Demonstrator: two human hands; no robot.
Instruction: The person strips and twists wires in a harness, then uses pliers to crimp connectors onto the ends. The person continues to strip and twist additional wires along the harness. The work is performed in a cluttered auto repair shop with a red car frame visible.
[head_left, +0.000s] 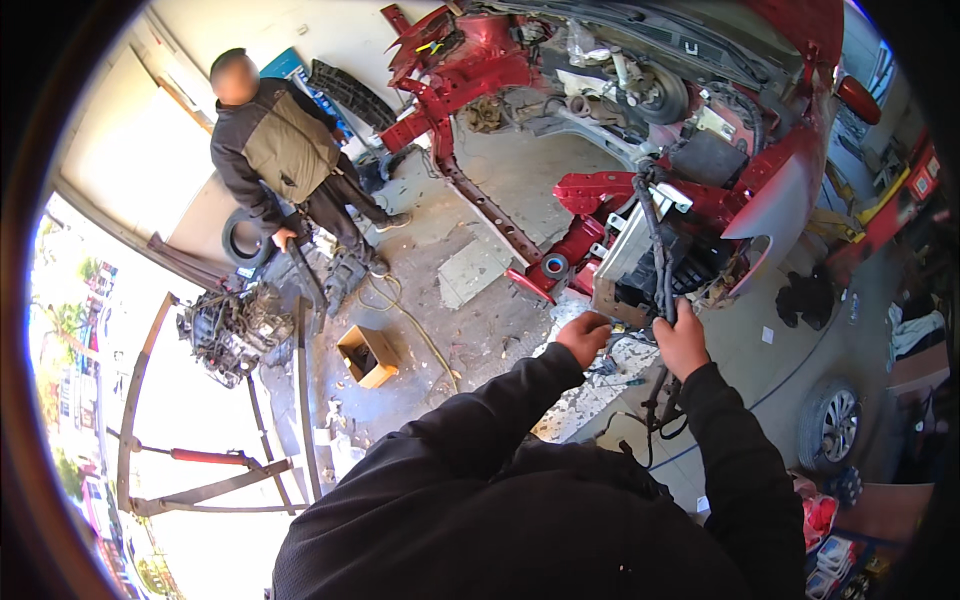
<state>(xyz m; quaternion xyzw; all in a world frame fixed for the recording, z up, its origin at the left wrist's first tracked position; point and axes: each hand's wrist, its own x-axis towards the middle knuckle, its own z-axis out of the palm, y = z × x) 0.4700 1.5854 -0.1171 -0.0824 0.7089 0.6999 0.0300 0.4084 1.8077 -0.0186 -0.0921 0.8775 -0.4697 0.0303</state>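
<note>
My right hand (683, 345) is closed round a thick black wiring harness (660, 245), its thumb pointing up along the cable. The harness runs up to the red car body (720, 190), and its loose ends hang below my hand. To its left, my left hand (584, 340) is closed with the fingertips together; whatever they hold, if anything, cannot be made out. Just beyond both hands lies a silver radiator-like part (622, 250) at the car's stripped front. Close by, a roll of tape (554, 265) rests on a red body panel.
Another person (280, 140) stands at the far left, gripping a dark bar-like part. Near them are an engine (235, 330), an open cardboard box (367, 356) and a red-armed engine hoist (210, 457). A wheel (830, 425) stands at the right. A yellowish hose (425, 335) crosses the floor.
</note>
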